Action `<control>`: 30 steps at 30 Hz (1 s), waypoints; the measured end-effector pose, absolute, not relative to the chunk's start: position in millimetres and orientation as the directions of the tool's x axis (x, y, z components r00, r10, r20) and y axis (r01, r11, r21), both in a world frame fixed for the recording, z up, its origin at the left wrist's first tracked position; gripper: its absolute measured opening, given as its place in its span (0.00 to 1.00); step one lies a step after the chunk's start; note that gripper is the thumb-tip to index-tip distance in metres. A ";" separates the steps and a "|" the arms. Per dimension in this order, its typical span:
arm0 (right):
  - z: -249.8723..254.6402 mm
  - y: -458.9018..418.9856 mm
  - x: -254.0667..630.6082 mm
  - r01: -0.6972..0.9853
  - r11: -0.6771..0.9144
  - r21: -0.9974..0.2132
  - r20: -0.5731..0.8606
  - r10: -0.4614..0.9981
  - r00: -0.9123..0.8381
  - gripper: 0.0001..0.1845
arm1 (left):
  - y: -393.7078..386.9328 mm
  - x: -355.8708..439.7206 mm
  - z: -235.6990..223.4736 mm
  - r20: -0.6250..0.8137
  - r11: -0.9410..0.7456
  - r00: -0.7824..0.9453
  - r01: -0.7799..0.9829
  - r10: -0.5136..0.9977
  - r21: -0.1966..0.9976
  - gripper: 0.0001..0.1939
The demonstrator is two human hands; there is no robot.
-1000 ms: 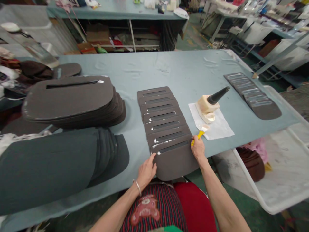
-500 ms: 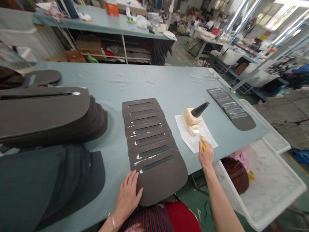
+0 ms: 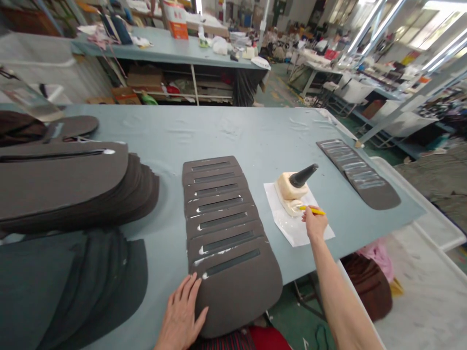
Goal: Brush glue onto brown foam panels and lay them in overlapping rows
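Pinched in my right hand (image 3: 315,222) is a thin yellow brush (image 3: 316,210), its tip at the open mouth of a cream plastic glue bottle (image 3: 288,189). A black cone-shaped nozzle (image 3: 303,176) sticks up from the bottle, which rests on a white sheet (image 3: 314,236). My left hand (image 3: 182,308) lies with fingers spread on the lower left edge of the nearest grey-brown panel (image 3: 241,291). That panel belongs to a row of overlapping panels, each with a dark slot. White glue smears show around the left ends of several slots.
Tall stacks of brown panels (image 3: 65,189) and dark green pieces (image 3: 73,287) stand on the left of the blue table (image 3: 219,129). More slotted panels (image 3: 365,175) lie at the right end. A white bin (image 3: 426,272) stands below the right edge.
My right hand has turned the brush from near upright to almost level, bringing its tip to the bottle's mouth. My left hand stays on the panel. The view has shifted slightly.
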State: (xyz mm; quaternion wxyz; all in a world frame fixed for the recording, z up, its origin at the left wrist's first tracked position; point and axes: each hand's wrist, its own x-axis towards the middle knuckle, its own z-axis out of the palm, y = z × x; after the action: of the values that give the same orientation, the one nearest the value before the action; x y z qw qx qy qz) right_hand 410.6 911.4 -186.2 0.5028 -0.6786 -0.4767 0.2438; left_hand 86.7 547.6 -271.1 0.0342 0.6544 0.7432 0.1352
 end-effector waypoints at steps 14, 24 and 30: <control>-170.5 809.6 391.4 0.693 -0.087 -0.716 0.214 0.917 0.336 0.17 | 542.3 80.5 -252.0 0.060 0.120 -0.155 0.912 0.986 0.392 0.28; -182.8 637.2 222.1 0.469 0.449 -0.761 0.124 0.809 -0.574 0.12 | 525.2 75.0 -259.6 0.123 0.136 -0.240 0.826 0.963 0.546 0.26; -202.5 657.8 250.9 0.653 0.475 -0.591 0.147 0.858 -0.491 0.13 | 516.4 73.6 -262.8 0.165 0.108 -0.241 0.816 0.956 0.568 0.24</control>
State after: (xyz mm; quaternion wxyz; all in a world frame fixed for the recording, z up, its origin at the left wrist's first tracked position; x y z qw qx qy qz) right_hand 250.9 657.8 -202.5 0.2179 -0.4548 -0.8306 0.2362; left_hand 73.6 516.4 -262.8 0.1227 0.6037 0.7341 0.2858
